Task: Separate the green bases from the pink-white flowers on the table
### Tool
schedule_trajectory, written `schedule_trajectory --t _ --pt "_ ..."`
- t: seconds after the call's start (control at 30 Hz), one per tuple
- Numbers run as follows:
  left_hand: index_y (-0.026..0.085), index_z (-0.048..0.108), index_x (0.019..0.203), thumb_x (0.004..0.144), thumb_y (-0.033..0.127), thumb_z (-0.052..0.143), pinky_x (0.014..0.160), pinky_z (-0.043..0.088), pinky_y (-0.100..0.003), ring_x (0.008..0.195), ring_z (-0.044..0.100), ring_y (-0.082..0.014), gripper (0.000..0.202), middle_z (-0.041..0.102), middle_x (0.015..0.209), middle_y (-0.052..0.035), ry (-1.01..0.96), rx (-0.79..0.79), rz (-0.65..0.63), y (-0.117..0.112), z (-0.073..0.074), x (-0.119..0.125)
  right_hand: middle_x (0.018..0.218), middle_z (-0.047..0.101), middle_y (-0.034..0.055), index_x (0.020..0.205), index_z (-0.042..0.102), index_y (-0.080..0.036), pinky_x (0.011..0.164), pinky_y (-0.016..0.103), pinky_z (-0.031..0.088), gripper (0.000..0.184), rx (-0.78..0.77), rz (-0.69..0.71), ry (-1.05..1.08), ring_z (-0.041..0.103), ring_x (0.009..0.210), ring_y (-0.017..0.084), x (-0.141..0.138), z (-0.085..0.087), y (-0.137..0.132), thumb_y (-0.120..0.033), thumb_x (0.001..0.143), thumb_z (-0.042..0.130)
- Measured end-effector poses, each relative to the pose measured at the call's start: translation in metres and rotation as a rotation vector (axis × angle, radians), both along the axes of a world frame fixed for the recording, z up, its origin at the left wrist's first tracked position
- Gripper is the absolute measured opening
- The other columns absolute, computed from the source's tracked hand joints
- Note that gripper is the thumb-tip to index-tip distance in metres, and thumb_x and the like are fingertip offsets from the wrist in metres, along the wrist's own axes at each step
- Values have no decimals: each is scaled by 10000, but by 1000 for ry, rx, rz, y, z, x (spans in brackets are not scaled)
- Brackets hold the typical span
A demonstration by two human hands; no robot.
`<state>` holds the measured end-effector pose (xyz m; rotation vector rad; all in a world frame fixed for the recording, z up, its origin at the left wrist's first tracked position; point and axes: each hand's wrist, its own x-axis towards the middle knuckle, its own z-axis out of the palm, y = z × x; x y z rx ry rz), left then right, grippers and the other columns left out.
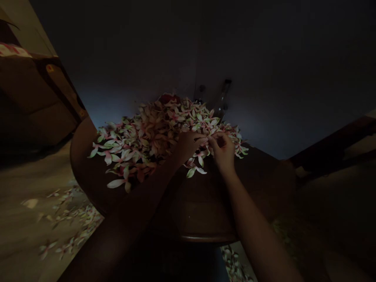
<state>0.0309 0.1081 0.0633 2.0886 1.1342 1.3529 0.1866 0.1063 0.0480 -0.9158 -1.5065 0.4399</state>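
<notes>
A big heap of pink and white flowers [152, 137] lies on a dark round wooden table [205, 211]. My left hand [186, 145] and my right hand [223, 150] meet at the heap's near right edge, fingertips almost touching. Both hands have their fingers pinched together around a small flower or stem between them; the dim light hides exactly what it is. A loose white-petalled flower [195, 170] lies on the table just below my hands.
Two dark bottle-like shapes [223, 96] stand behind the heap against the dim wall. Fallen flowers [67, 231] are scattered on the floor at lower left, and more flowers [235, 266] lie under the table edge. Brown furniture [35, 98] stands at left.
</notes>
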Motion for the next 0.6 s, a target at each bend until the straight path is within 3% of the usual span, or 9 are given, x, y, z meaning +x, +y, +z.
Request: schedule_trajectory --t 0.13,0.23,0.33,0.43,0.6 --pt "204 796 970 892 297 593 783 483 -259 872 704 -183 236 789 950 -30 20 23 37 1 -2 0 793 651 22 868 657 -214 683 307 499 220 -26 10 -41 603 715 166 2 -1 0 -432 875 633" --pt "203 791 976 885 276 592 777 483 -259 878 705 -180 230 788 965 -38 19 36 64 1 -3 2 985 659 68 841 681 -208 744 319 518 207 45 1 -62 627 913 197 3 0 1 -408 873 639" --pt "188 786 926 880 270 571 741 474 -248 811 689 -165 235 780 883 -31 -3 59 100 1 -3 3 1164 607 90 817 687 -209 792 342 526 191 90 -25 -92 595 1069 223 3 1 0 -392 861 656" --pt "160 748 767 836 235 560 697 456 -244 737 654 -155 213 731 746 -23 -70 59 202 1 0 2 1176 593 85 801 678 -212 799 364 526 167 93 -16 -112 599 1046 224 0 3 -4 -368 857 660" --pt "171 615 630 759 227 566 510 368 -231 557 540 -124 150 587 578 3 -307 -184 388 -1 6 -7 1090 611 73 769 646 -203 939 377 472 169 149 -73 33 592 1057 213 -1 4 -4 -353 845 666"
